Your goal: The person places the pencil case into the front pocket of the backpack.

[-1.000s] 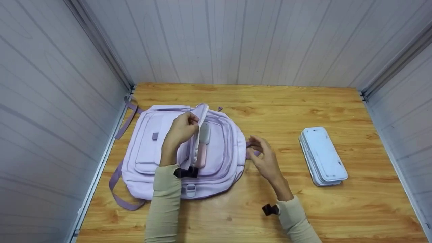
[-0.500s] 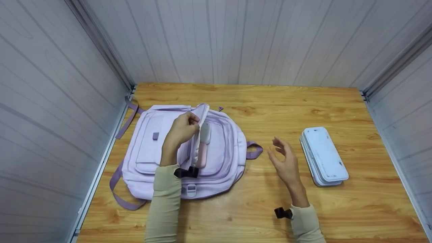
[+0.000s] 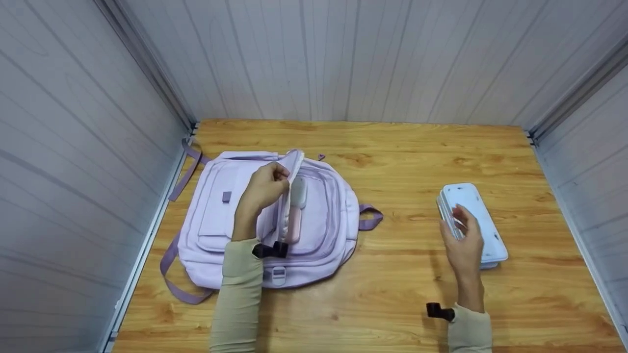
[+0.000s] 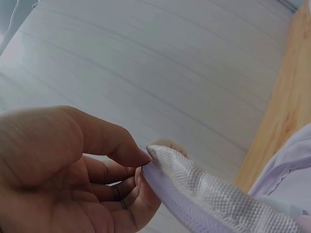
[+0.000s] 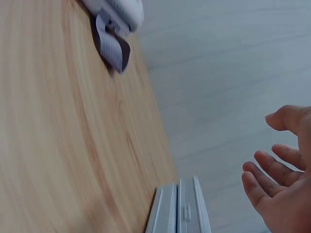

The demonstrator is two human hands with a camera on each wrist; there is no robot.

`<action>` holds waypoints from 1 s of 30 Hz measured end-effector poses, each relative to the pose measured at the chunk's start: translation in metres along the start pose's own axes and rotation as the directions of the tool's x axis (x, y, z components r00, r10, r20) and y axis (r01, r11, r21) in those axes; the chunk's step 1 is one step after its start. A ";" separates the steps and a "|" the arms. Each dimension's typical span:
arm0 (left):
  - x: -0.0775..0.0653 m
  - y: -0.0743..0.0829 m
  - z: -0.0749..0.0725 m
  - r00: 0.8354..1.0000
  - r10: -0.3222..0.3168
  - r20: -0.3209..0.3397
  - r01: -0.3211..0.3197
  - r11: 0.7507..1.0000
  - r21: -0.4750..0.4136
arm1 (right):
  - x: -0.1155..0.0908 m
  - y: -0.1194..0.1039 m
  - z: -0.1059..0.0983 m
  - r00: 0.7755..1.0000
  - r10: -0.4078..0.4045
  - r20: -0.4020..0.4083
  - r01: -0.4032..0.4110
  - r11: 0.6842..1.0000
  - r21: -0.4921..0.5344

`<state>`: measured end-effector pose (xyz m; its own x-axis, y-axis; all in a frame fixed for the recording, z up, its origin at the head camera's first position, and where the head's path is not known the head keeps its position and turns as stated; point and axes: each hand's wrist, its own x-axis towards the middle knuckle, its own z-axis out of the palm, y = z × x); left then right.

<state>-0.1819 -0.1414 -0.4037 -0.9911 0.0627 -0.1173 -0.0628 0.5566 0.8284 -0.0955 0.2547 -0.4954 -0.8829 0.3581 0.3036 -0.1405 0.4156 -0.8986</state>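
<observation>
A lilac backpack (image 3: 314, 260) lies flat on the wooden table. My left hand (image 3: 263, 189) pinches the edge of its front pocket flap (image 3: 293, 169) between thumb and fingers and holds it raised; the left wrist view shows this grip on the white-lined flap edge (image 4: 204, 189). Inside the pocket, partly hidden by the flap, are a grey rounded item (image 3: 299, 192) and a pink one (image 3: 294, 225). On the right, my right hand (image 3: 463, 242) hovers over a pale blue pencil box (image 3: 483, 220), thumb and fingers spread apart. The right wrist view shows the box's clasped side (image 5: 180, 208) below that hand.
A purple loop (image 3: 370, 217) sticks out from the backpack's right end. Straps (image 3: 179, 289) trail off its left side. A small purple heart-shaped piece (image 3: 321, 157) lies behind the bag. Panelled walls (image 3: 324, 59) stand at the back and both sides.
My right hand has moved away from the backpack's loop, rightward to above the pale blue pencil box. The left hand keeps its hold on the flap in the same place.
</observation>
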 end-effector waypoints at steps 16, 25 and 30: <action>0.000 -0.001 0.002 1.000 -0.007 0.018 0.007 1.000 0.011 | -0.004 0.068 -0.054 0.945 0.246 -0.216 -0.278 0.952 -0.130; -0.001 0.002 0.001 1.000 -0.014 0.000 0.014 1.000 0.011 | -0.012 0.079 -0.065 0.868 0.477 -0.136 -0.496 0.848 -0.189; 0.000 0.001 0.002 1.000 -0.020 -0.001 0.020 1.000 0.012 | -0.017 0.084 -0.066 0.855 0.512 -0.085 -0.516 0.822 -0.242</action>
<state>-0.1816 -0.1394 -0.4035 -0.9899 0.0506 -0.1327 -0.0808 0.5675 0.8194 -0.0625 0.3391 -0.5552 -0.7886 0.5900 -0.1734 0.4484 0.3587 -0.8187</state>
